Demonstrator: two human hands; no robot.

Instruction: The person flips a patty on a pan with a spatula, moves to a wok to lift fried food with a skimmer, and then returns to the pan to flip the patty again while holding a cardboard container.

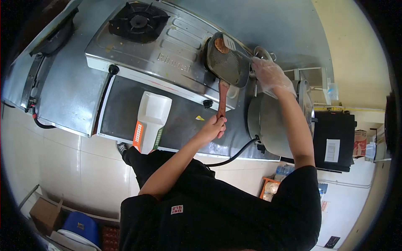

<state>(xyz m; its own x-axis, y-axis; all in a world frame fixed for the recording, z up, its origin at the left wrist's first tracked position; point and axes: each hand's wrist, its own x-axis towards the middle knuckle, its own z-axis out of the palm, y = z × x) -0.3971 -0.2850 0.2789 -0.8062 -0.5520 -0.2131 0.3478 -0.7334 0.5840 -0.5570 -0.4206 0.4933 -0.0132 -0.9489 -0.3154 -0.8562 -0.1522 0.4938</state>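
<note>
My left hand (211,129) is wrapped round the end of the brown handle of a dark square frying pan (228,67), which sits on the right side of the gas stove (180,54). A round browned patty (221,46) lies near the pan's far edge. My right hand (272,75), in a clear plastic glove, grips a slotted spatula (240,52) whose head is right at the patty. The fingers partly hide the spatula's handle. In front of the stove, left of my left hand, rests an open white paper food box (153,109) with orange and green sides.
A large metal pot (268,121) stands right of the stove, under my right forearm. At the stove's left is a bare burner (139,21). A small yellow scrap (200,118) lies on the counter. Behind the pan is a small metal container (262,53).
</note>
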